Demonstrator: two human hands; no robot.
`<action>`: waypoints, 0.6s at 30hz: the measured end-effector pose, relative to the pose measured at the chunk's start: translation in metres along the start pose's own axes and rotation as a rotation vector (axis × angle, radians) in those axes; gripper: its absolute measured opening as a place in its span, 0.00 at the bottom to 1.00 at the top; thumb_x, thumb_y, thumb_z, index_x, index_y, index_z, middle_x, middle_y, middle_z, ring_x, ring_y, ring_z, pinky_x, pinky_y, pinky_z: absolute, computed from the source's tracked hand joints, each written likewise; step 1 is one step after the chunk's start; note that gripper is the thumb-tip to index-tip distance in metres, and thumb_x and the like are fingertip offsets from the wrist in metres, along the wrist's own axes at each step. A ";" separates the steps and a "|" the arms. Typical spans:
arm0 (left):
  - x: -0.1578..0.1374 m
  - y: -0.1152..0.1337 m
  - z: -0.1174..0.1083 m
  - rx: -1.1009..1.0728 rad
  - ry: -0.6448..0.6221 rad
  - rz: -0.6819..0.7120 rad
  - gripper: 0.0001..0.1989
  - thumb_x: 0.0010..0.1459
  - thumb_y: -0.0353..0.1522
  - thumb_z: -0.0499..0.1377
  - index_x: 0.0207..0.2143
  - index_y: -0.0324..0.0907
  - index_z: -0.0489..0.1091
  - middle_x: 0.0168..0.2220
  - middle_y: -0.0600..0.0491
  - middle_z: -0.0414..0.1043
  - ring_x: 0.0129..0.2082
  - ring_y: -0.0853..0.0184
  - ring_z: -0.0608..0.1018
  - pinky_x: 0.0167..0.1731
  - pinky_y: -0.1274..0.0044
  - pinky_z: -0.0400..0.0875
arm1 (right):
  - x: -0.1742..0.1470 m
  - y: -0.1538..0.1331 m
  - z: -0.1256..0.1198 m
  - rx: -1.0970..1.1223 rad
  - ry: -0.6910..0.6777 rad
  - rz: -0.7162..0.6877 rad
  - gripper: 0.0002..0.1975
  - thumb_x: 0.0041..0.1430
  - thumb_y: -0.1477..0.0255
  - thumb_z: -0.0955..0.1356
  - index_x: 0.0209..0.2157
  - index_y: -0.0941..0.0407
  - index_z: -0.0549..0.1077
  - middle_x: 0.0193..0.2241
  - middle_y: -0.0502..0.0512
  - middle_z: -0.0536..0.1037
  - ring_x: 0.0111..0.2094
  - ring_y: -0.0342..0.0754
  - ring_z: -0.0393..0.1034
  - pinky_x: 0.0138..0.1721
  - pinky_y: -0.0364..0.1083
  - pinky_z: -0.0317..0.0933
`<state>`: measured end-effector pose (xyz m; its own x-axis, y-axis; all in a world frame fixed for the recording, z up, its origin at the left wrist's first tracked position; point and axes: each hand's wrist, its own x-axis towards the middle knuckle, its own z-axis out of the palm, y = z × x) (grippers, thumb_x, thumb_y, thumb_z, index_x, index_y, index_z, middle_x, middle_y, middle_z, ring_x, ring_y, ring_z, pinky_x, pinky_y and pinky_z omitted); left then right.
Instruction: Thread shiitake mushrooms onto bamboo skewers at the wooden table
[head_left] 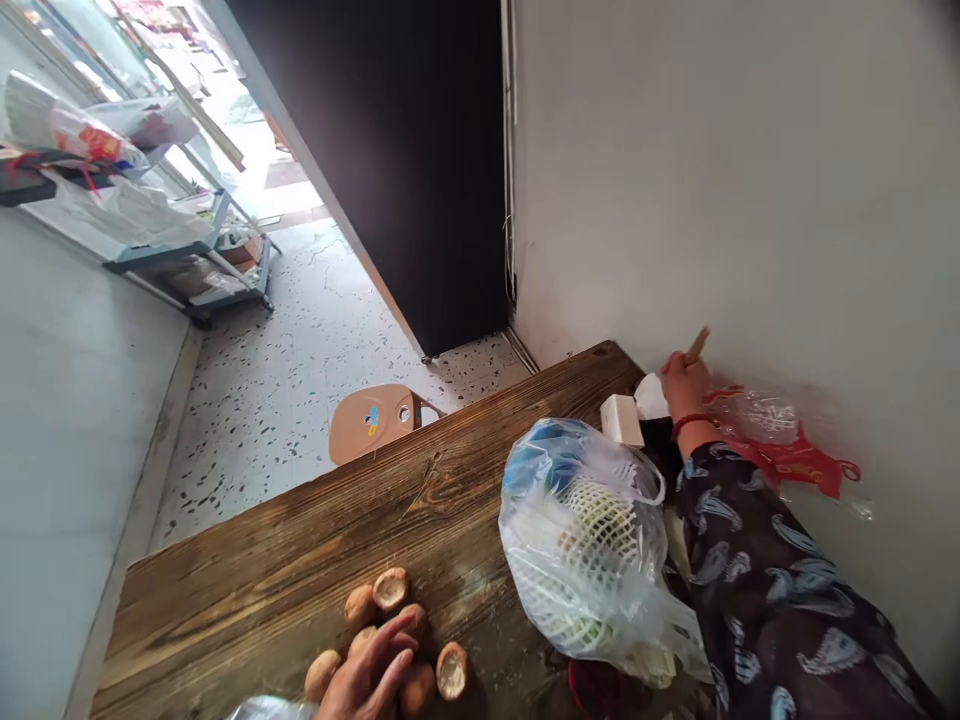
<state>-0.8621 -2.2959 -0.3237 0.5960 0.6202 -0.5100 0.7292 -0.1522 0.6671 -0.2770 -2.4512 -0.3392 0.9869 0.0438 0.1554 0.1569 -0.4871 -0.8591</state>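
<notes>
My left hand [369, 678] is over a group of brown mushrooms [321, 674] at the front of the wooden table [300, 540]. Its fingers are stretched out and seem to touch the caps. Two mushrooms lie with their hollow undersides up, one of them a mushroom [452, 670] to the right of the hand. Across the table, by the wall, my right hand [684, 384] is closed around a tan, stick-like piece that looks like a wooden handle [697, 346]. Its lower end is hidden by the hand. A white box [621, 420] stands close by.
A clear plastic bag [577, 560] with net-wrapped produce sits between my arms. Red and clear packaging [795, 450] lies against the wall. Beyond the table are a tan stool [375, 422], a dark door [390, 170] and a wheeled cart [217, 270] with bags.
</notes>
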 end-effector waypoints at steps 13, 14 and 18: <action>-0.025 0.021 0.050 -1.007 0.042 -0.141 0.27 0.59 0.50 0.58 0.52 0.41 0.69 0.45 0.45 0.76 0.39 0.63 0.79 0.39 0.73 0.74 | -0.241 -0.209 -0.042 1.019 -0.510 0.014 0.14 0.67 0.67 0.63 0.26 0.54 0.63 0.19 0.41 0.56 0.21 0.39 0.52 0.30 0.43 0.62; -0.027 0.022 0.053 -1.157 0.035 -0.177 0.27 0.60 0.50 0.57 0.51 0.40 0.68 0.45 0.44 0.76 0.38 0.64 0.80 0.37 0.74 0.74 | -0.270 -0.209 -0.037 1.076 -0.616 0.120 0.13 0.67 0.65 0.65 0.27 0.54 0.64 0.19 0.41 0.55 0.21 0.39 0.51 0.29 0.42 0.61; -0.040 0.030 0.051 -1.616 0.099 -0.190 0.25 0.66 0.50 0.48 0.50 0.38 0.67 0.48 0.41 0.74 0.39 0.64 0.80 0.38 0.73 0.74 | -0.373 -0.190 -0.019 1.115 -0.841 0.412 0.16 0.62 0.59 0.69 0.29 0.53 0.63 0.21 0.40 0.54 0.22 0.38 0.51 0.30 0.41 0.60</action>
<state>-0.8466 -2.3646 -0.3116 0.4743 0.5892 -0.6541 -0.3445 0.8080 0.4780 -0.6757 -2.3914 -0.2248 0.6372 0.7495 -0.1798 -0.5760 0.3080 -0.7572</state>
